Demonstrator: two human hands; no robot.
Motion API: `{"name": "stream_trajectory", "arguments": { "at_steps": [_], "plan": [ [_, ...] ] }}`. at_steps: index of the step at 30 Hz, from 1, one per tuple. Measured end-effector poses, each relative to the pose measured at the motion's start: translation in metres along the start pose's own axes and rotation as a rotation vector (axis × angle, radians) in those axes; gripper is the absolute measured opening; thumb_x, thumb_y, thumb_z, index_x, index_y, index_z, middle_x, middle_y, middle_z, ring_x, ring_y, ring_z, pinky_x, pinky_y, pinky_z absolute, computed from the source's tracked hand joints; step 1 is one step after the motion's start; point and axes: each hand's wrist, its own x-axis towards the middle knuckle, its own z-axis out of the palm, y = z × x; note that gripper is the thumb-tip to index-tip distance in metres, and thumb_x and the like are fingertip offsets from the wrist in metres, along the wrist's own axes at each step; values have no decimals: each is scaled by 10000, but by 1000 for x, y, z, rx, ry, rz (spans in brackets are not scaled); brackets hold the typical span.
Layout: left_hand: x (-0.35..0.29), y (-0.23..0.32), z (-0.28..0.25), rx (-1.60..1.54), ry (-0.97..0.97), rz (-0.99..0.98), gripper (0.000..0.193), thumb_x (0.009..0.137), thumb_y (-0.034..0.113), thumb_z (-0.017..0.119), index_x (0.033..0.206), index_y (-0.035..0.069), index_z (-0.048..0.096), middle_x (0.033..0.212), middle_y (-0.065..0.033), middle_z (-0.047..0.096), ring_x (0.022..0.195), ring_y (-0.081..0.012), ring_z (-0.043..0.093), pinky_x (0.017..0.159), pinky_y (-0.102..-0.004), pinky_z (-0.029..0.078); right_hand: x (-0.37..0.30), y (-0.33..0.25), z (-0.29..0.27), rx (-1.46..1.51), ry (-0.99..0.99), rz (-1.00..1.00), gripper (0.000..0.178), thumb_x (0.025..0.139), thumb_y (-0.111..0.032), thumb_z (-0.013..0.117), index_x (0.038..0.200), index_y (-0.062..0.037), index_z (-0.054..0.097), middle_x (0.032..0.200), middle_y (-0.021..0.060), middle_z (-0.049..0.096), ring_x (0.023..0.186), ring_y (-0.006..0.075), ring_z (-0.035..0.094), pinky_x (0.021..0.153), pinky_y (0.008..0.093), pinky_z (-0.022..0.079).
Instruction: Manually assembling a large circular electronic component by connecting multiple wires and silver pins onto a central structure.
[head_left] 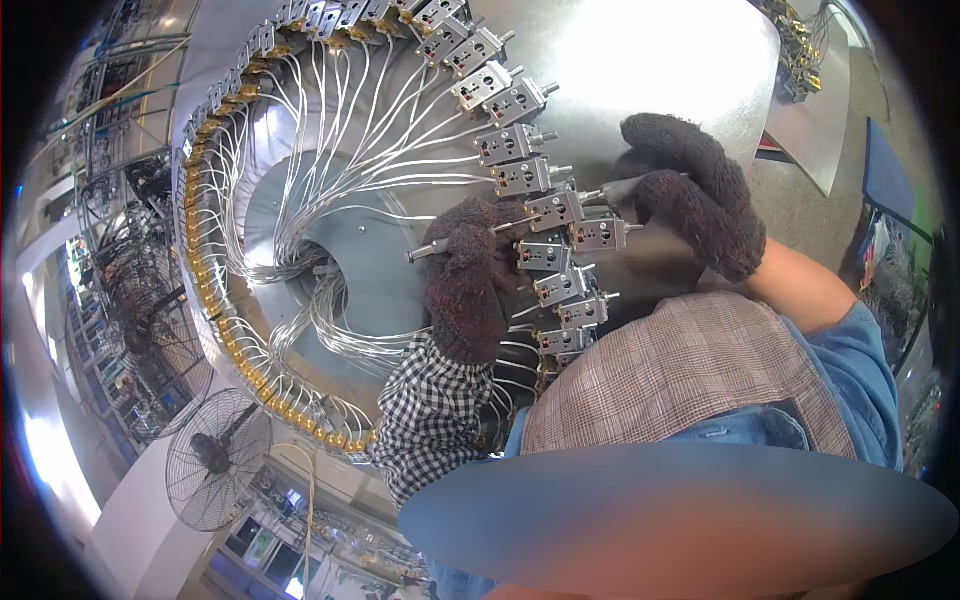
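Note:
My left hand (466, 285), in a dark knitted glove, is closed around a slim metal rod-shaped tool (428, 250). The tool's thin end reaches right toward a small silver metal block (553, 210) in the ring of similar blocks. Across the ring, my right hand (705, 195), also gloved, has its fingers closed around a grey tapered piece (622, 190) at the outer side of that block; its kind is partly hidden. White wires (395, 180) run from the blocks to the centre of the ring.
The blocks stand along a round metal table (650, 60) with a central hole (325, 275). A wire-caged fan (215, 455) stands at the lower left, a larger one (145, 300) above it. More brass-coloured parts (795, 50) lie at the far right, near a blue panel (890, 170).

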Motion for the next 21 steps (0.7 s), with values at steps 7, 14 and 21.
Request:
{"name": "stream_trajectory", "arguments": {
  "at_steps": [7,14,21],
  "plan": [
    [3,-6,-6,-92,48,54,296,890,266,514,1060,39,432,1025,-152,545,951,-259,565,802,-382,499,7,15,-11,-1036,-32,-672,364,865,-218,557,1177,-39,508,1015,108,597,826,162,601,715,293,504],
    [4,-11,-10,-115,-67,154,288,897,249,495,1082,40,425,1027,-155,546,971,-273,565,835,-407,493,4,22,-16,-664,-44,-414,416,748,-157,661,1130,-47,537,1083,113,579,888,225,596,756,314,503],
    [0,-9,-6,-106,95,45,280,897,246,497,1075,40,429,1022,-153,546,977,-275,561,820,-406,497,12,35,-16,-785,-2,-773,439,705,-75,664,1127,-56,542,1047,123,573,802,198,608,646,309,522]
  ]
}}
